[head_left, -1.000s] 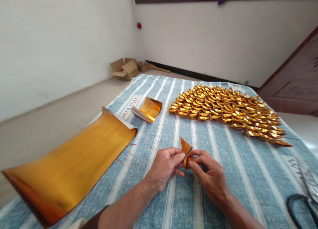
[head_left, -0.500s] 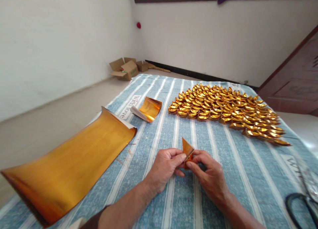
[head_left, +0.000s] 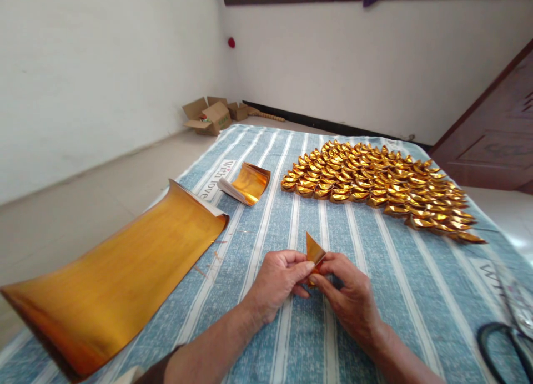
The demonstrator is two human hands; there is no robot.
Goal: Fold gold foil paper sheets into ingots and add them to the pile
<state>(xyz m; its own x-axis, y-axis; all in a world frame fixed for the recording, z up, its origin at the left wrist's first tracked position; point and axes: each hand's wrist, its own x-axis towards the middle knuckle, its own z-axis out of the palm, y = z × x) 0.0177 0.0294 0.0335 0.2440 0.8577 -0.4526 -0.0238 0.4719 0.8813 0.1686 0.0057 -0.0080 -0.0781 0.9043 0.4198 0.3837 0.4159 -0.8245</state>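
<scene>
Between my two hands is a small folded piece of gold foil paper [head_left: 315, 249], its pointed corner sticking up. My left hand [head_left: 280, 278] pinches its left side with the thumb on top. My right hand [head_left: 347, 289] grips the lower right part between thumb and fingers, and the fingers hide much of the fold. Beyond my hands, to the right, lie rows of folded gold paper ingots [head_left: 375, 187]. A small stack of gold foil paper [head_left: 250, 183] rests curled ahead of my left hand.
A large stack of gold foil sheets [head_left: 120, 273] covers the left of the striped cloth [head_left: 266, 328]. Black-handled scissors [head_left: 499, 339] lie at the right front edge. Open cardboard boxes [head_left: 210, 116] stand on the floor beyond the table, by the wall.
My right thumb and fingers have shifted slightly on the folded foil paper, closing in at its lower part. My left hand has barely moved; everything else on the table stays put.
</scene>
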